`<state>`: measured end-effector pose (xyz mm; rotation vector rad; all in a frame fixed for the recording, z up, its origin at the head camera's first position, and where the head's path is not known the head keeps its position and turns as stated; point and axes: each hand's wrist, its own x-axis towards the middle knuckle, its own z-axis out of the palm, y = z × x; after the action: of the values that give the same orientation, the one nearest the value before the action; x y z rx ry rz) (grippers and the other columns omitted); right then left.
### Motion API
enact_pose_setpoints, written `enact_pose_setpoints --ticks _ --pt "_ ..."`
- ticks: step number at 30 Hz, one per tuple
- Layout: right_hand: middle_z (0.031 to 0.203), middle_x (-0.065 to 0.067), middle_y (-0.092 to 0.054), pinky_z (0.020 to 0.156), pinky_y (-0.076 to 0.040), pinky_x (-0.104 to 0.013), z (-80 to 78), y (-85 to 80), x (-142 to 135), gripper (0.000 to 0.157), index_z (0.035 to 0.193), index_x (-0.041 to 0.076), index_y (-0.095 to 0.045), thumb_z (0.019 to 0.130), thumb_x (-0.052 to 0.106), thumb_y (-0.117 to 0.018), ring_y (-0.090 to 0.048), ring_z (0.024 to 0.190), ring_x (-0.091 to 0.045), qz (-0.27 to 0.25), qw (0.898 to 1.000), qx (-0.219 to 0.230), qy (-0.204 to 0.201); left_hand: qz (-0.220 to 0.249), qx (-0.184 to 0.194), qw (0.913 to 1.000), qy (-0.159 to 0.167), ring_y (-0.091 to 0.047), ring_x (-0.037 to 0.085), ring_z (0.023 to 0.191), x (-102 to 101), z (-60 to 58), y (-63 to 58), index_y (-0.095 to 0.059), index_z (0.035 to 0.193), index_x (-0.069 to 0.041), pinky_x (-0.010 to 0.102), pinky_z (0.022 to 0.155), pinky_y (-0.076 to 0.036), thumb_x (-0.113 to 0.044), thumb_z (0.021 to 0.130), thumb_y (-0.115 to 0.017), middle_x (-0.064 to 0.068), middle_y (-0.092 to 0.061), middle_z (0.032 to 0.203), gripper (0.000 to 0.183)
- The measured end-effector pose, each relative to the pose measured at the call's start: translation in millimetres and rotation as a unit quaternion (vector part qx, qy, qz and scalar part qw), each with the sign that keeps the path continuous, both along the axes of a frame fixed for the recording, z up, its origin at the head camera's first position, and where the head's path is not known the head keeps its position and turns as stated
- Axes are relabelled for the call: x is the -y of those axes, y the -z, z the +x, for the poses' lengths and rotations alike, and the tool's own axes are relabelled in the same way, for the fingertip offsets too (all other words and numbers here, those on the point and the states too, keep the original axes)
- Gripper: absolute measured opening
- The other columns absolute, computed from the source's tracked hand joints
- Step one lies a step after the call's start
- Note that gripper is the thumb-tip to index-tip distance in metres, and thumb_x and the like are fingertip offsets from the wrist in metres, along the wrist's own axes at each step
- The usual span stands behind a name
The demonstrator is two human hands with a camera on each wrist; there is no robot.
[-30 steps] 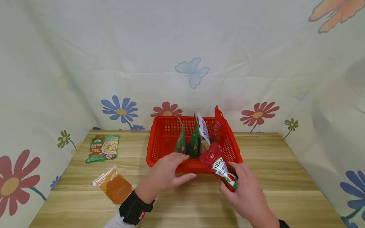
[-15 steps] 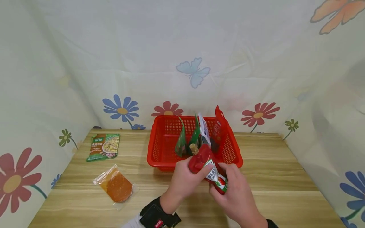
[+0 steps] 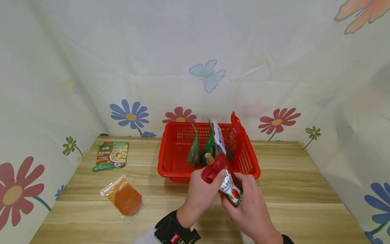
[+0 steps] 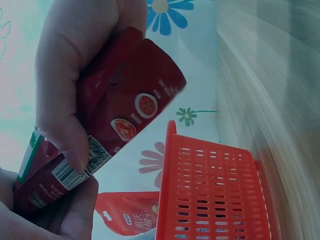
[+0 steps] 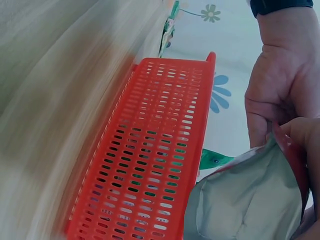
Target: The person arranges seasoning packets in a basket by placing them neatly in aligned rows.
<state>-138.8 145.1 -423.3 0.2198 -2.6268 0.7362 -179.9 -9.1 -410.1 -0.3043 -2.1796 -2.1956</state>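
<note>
A red ketchup pouch (image 3: 226, 183) with a gold screw cap (image 3: 209, 158) is held tilted above the table, just in front of the red basket (image 3: 166, 149). My left hand (image 3: 199, 191) grips its upper end, with the thumb across the front. The right hand (image 3: 251, 210) holds the lower end. In the left wrist view the pouch's back (image 4: 135, 95) shows a barcode and small food pictures. The right wrist view shows its pale bottom fold (image 5: 245, 200) from below.
Inside the basket stand two green packets (image 3: 193, 152), a white packet (image 3: 218, 137) and a red packet (image 3: 234, 135). On the table's left lie a green-and-brown food packet (image 3: 111, 156) and a clear bag of orange-brown contents (image 3: 126, 198). A patterned cloth hangs behind.
My left hand has moved right and taken hold of the pouch's upper end. The pouch has shifted slightly left, and its cap now shows. Over the last half second little has moved.
</note>
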Motion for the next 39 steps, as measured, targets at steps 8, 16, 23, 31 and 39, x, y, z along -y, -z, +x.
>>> enact_pose_setpoints --ticks 8,16,23,31,39 --pt "0.121 0.0 -0.052 0.083 -0.062 -0.037 0.4 1.9 -1.7 0.078 0.134 0.014 -0.047 0.074 0.029 -0.093 -0.055 0.106 -0.014 -0.06 0.997 0.042 -0.014 -0.026 -0.019 0.9994 0.013 -0.072 0.009 0.078 2.7 -1.1 -2.8 -0.076 0.109 -0.007 0.024 0.068 -0.061 -0.032 0.097 -0.072 0.008 -0.079 0.096 0.027" --pt "0.129 -0.001 -0.057 0.086 -0.061 -0.037 -0.5 -6.8 -2.8 0.084 0.14 0.018 -0.043 0.075 0.041 -0.091 -0.058 0.111 -0.021 -0.166 0.971 0.17 -0.021 -0.044 -0.013 0.9978 0.047 -0.074 0.013 0.082 9.9 -1.7 -12.6 -0.076 0.112 -0.011 0.027 0.072 -0.062 -0.035 0.099 -0.069 0.008 -0.079 0.098 0.028" --pt "0.128 0.0 -0.062 0.086 -0.061 -0.033 -7.6 -6.5 -8.6 0.08 0.14 0.026 -0.047 0.074 0.043 -0.091 -0.059 0.114 -0.024 -0.25 0.937 0.24 -0.051 -0.07 -0.01 0.9932 0.092 -0.075 0.017 0.096 24.1 -5.3 -24.6 -0.075 0.121 -0.018 0.032 0.081 -0.063 -0.038 0.099 -0.068 0.003 -0.078 0.111 0.03" --pt "0.129 -0.01 -0.068 0.089 -0.061 -0.032 -21.2 9.2 -23.0 0.065 0.14 0.013 -0.057 0.085 0.032 -0.085 -0.066 0.112 -0.025 -0.28 0.897 0.299 -0.167 -0.093 -0.016 0.98 0.175 -0.067 0.017 0.108 40.3 -19.1 -26.4 -0.072 0.127 -0.024 0.031 0.088 -0.061 -0.033 0.098 -0.069 -0.002 -0.074 0.122 0.03" --pt "0.13 -0.012 -0.068 0.093 -0.058 -0.024 -23.1 25.8 -17.2 0.055 0.138 0.01 -0.054 0.091 0.024 -0.08 -0.069 0.11 -0.021 -0.305 0.85 0.334 -0.269 -0.119 -0.043 0.9579 0.258 -0.068 0.012 0.103 50.4 -30.2 -26.5 -0.074 0.123 -0.021 0.031 0.085 -0.061 -0.026 0.099 -0.069 -0.003 -0.076 0.116 0.025"
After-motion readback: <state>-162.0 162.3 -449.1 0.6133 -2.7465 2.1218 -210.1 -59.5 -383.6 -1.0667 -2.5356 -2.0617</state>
